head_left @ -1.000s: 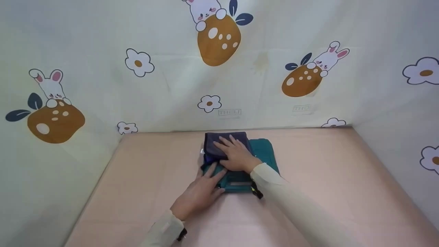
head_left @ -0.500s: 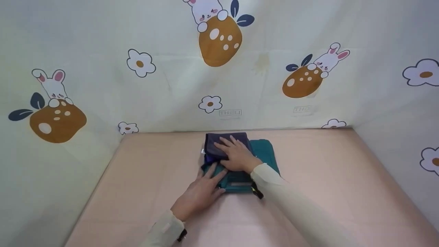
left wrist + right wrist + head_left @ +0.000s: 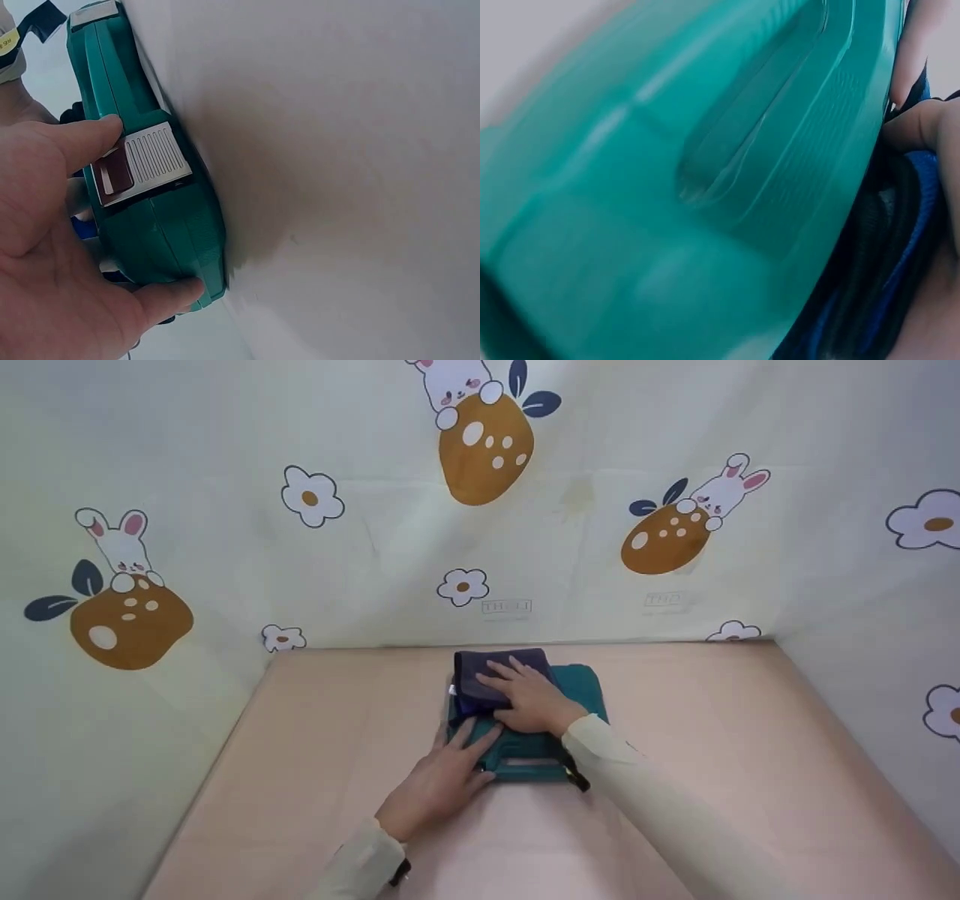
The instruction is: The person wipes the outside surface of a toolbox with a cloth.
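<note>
A teal-green hard plastic case [image 3: 579,690] is laid flat on a peach-coloured tabletop [image 3: 360,712]. On it, a folded dark-grey cloth [image 3: 480,694], black-edged, is pressed by the right hand [image 3: 534,703], its fingers outspread. The case's near-left side is touched by the left hand's [image 3: 439,780] extended fingers (thumb by a silver metal latch [image 3: 156,154]). The right thumb's contact cannot clearly be made out.

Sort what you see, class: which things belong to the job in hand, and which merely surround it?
Job in hand:
green case, touched by the left hand
dark folded cloth, under the right hand

Surroundings:
patterned backdrop
pinkish tabletop
</note>
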### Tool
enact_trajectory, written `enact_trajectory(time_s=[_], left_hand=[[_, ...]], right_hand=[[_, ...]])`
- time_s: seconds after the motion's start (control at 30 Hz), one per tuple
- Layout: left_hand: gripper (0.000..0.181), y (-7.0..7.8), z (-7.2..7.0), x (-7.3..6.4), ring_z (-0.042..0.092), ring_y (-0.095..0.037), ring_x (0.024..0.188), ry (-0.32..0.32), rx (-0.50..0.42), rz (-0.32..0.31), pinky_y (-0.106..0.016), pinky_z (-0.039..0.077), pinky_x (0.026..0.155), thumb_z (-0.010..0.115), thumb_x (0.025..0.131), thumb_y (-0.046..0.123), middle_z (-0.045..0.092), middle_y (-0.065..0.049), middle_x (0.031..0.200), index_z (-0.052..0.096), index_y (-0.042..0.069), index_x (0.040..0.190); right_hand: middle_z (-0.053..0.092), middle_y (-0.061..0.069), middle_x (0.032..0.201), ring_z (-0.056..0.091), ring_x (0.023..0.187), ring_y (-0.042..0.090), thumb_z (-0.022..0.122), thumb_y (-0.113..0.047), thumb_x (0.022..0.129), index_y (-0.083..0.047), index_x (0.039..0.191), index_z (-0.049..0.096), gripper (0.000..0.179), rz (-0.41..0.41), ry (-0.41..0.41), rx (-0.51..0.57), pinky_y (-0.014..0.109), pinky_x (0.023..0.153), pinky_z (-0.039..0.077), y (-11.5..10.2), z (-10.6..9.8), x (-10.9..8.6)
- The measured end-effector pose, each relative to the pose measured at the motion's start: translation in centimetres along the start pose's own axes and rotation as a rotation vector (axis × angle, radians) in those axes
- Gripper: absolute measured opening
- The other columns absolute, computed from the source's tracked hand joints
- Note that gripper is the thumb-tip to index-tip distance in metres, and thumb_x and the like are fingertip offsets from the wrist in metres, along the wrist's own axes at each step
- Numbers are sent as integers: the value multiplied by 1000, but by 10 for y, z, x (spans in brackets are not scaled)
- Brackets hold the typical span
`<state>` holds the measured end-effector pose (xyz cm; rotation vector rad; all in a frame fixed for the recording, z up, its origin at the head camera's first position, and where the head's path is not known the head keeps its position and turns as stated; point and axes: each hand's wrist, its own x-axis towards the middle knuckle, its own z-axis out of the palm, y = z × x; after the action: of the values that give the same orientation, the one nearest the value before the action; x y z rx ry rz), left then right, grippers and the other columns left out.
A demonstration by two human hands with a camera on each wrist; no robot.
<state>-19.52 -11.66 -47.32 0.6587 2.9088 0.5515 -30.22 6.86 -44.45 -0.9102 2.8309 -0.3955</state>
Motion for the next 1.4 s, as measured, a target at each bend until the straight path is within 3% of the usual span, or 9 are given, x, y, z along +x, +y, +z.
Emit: enact_trajectory(time_s=[0.37, 0.73, 1.03, 1.27, 1.4], left_hand=[[66, 0, -1, 0, 11, -54, 146, 2, -5, 9, -60, 45, 97, 60, 104, 36, 27, -25, 160, 29, 30, 162], [65, -4, 2, -3, 4, -56, 146, 28, -83, -3, -66, 46, 93, 60, 104, 40, -1, -21, 167, 30, 36, 161], [63, -5, 2, -11, 12, -50, 147, 52, -81, 4, -61, 47, 96, 61, 104, 33, -2, -23, 167, 32, 34, 161], [64, -3, 2, -23, 26, -43, 146, 26, -107, -29, -55, 45, 101, 61, 104, 33, -7, -20, 167, 30, 38, 160], [68, -3, 3, -27, 26, -43, 145, 19, -101, -26, -55, 46, 100, 63, 103, 31, -8, -20, 167, 29, 38, 161]], right_hand=[[25, 1, 165, 11, 152, 32, 63, -27, 101, -28, 159, 38, 63, -14, 7, 7, 52, 119, 14, 17, -5, -7], [24, 1, 166, 9, 152, 32, 62, -27, 101, -28, 159, 38, 62, -15, 0, 41, 54, 119, 12, 19, -5, -8], [26, 6, 165, 12, 151, 37, 63, -24, 100, -22, 158, 40, 63, -53, 25, 30, 53, 119, 13, 20, -4, -10], [25, 5, 165, 10, 152, 35, 62, -26, 100, -23, 159, 39, 63, 0, 20, 30, 53, 119, 13, 16, -2, -8], [26, 6, 165, 12, 151, 37, 62, -27, 101, -23, 159, 39, 63, 26, 21, 15, 52, 119, 14, 10, -3, -6]])
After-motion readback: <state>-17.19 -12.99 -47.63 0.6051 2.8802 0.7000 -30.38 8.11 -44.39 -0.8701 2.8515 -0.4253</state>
